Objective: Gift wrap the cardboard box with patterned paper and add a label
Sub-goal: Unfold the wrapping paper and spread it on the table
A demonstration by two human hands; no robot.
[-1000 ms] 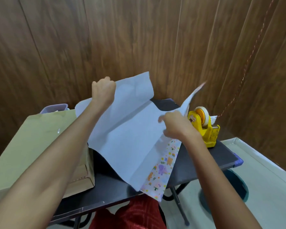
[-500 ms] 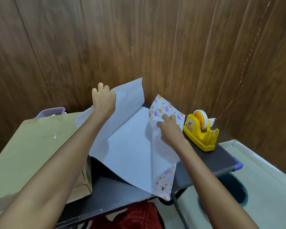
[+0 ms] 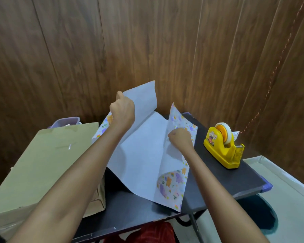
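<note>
Right now we are at the laying-out step: the sheet is being spread and positioned, and no wrapping has begun. The patterned paper (image 3: 144,155) lies across the dark desk (image 3: 218,183) with its plain white side facing up and the printed side showing only where the edges curl. Our left hand (image 3: 122,111) holds the far left corner, which stands up against the wooden wall (image 3: 147,41); its fingers are curled round the paper's edge with the thumb on our side. Our right hand (image 3: 180,140) is closed in a fist on the right edge, which is turned over toward the middle so the animal print shows.

The cardboard box (image 3: 42,163) sits on the left end of the desk, beside the sheet and not yet on it; the paper's left edge rises just over the box's near corner. A purple tub (image 3: 65,121) peeks out behind the box. The yellow tape dispenser (image 3: 224,148) stands on the right of the desk, apart from the paper. We see no label anywhere.

Next, we judge, both raised edges need to be flattened so the sheet lies square and print-down. Then the box has to be lifted onto its middle. The box looks large against the sheet, so coverage should be checked before any fold or tape.
</note>
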